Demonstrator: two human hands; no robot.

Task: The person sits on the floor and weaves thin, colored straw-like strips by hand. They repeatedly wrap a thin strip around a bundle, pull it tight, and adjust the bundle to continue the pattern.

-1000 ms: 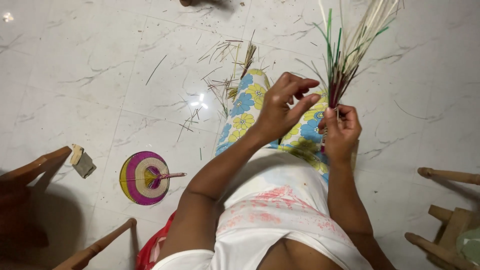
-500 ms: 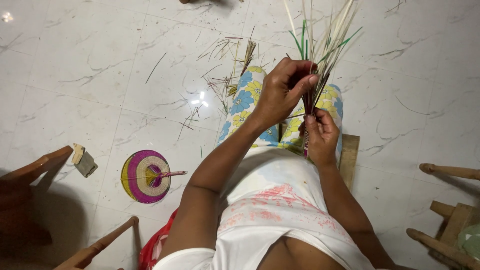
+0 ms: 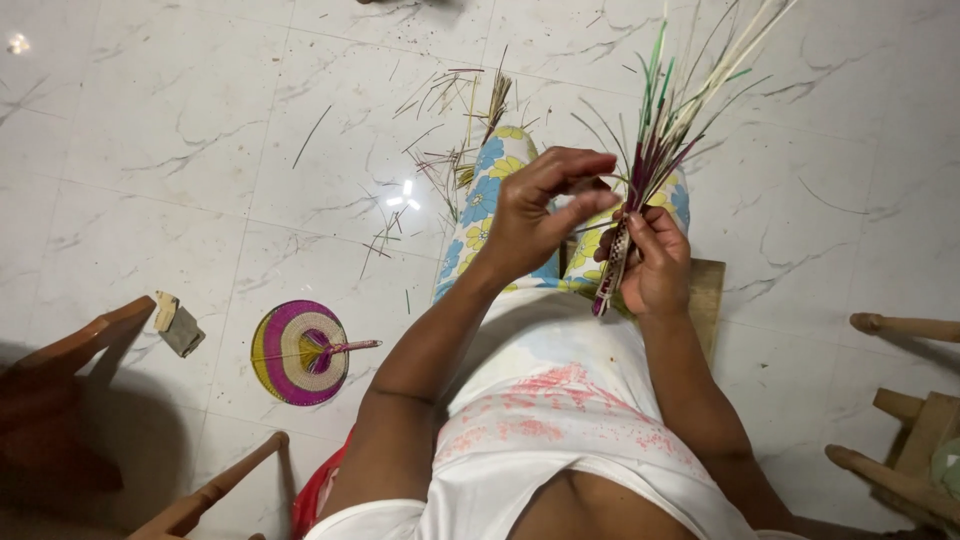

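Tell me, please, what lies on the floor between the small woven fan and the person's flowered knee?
In the head view, between the woven fan and the flowered knee lies white marble floor with a few loose straw strands.

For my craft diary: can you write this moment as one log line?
left hand: pinching a strand | right hand: gripping woven strip with loose straws | floor: round woven fan

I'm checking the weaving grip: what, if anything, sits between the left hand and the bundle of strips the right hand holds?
Nothing visible. The left hand reaches straight to the bundle of strips, its fingers pinching a thin strand right beside it. The right hand grips the woven lower end; only open air lies between the two.
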